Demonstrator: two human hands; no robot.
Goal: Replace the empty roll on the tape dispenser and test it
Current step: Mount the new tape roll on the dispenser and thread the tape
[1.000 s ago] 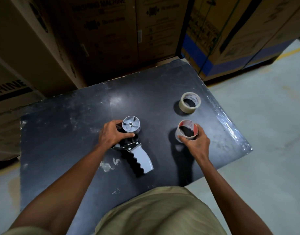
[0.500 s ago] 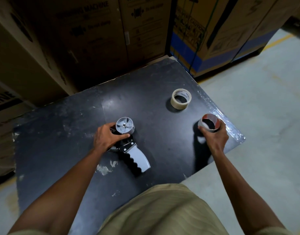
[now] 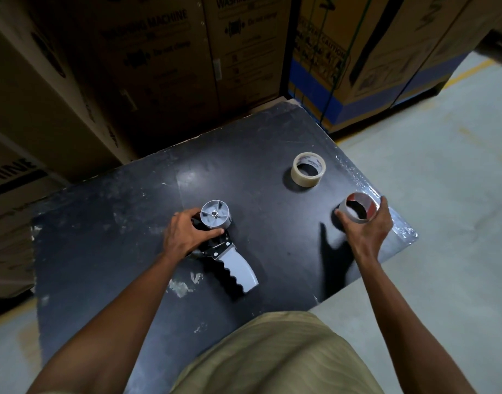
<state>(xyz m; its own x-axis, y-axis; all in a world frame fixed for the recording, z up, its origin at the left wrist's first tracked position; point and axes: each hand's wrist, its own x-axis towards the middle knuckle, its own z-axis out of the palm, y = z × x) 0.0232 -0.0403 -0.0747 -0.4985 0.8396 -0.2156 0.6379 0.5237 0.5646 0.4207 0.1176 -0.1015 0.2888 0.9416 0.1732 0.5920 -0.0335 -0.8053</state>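
— Where was the tape dispenser when you looked?

— It lay on its side on the black table, with the grey handle pointing toward the person. The left hand pressed on its body, fingers curled around it just beside the bare grey spool wheel. No roll sat on that wheel.

— And the other hand?

— The right hand was near the right edge of the table. Its fingers were closed around the empty roll, a thin core with red inside. If the core touched the table or was a little above it, I could not tell.

— Was there a fresh roll?

— Yes, a new tape roll lay flat on the table, behind the right hand and apart from it. Big cardboard boxes stood behind the table.
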